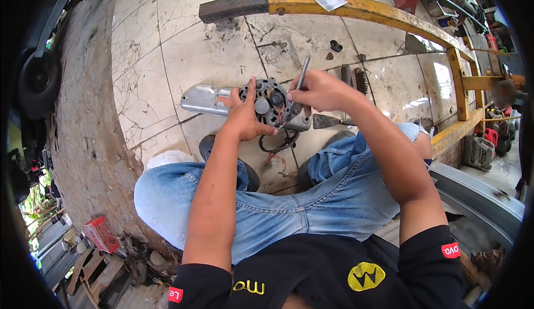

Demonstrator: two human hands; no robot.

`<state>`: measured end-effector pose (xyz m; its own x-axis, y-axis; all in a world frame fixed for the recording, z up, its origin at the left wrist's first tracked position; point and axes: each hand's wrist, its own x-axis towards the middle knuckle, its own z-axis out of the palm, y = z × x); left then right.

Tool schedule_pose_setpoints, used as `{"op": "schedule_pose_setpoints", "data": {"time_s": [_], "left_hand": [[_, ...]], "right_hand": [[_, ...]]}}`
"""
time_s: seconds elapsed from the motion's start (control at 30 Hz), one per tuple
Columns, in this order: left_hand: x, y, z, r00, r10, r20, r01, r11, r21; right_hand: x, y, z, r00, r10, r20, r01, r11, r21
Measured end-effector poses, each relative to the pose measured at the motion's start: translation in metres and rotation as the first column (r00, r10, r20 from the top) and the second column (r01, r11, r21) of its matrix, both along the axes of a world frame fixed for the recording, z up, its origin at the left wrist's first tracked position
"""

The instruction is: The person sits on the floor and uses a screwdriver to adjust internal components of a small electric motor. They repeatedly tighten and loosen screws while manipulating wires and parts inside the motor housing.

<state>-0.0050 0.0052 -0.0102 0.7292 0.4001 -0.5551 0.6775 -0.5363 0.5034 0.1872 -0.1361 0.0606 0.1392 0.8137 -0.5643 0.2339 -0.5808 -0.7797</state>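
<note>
A round grey alternator (261,106) lies with its slotted end up, on or against a long silvery metal cover (204,98) on the floor. My left hand (243,117) grips its left side, thumb and fingers spread round the rim. Closed round a thin metal rod-shaped tool (303,72), my right hand (320,92) is at the alternator's right edge. The fingers hide the tool's lower end, so its exact kind does not show. A dark cable (272,150) loops out below the alternator, between my feet.
A scraper (325,121) and a wire brush (361,79) lie right of the alternator. Beyond, an L-shaped metal tool (292,50) and a small black part (335,46) rest on cracked tiles. A yellow steel frame (356,8) spans the far and right sides.
</note>
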Motion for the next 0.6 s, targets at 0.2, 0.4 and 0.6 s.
{"op": "schedule_pose_setpoints", "data": {"time_s": [0.2, 0.4, 0.6], "left_hand": [[0.008, 0.005, 0.006, 1.0, 0.016, -0.014, -0.017, 0.997, -0.072], [0.009, 0.001, 0.004, 1.0, 0.017, -0.017, -0.018, 1.0, -0.012], [0.004, 0.002, 0.0, 0.999, 0.046, 0.011, -0.045, 0.997, -0.061]], "right_hand": [[0.03, 0.002, -0.009, 0.957, -0.264, 0.12, 0.26, 0.964, 0.048], [0.007, 0.001, -0.02, 0.993, -0.048, 0.111, 0.047, 0.999, 0.013], [0.008, 0.006, -0.004, 0.978, -0.185, 0.1, 0.175, 0.98, 0.093]]}}
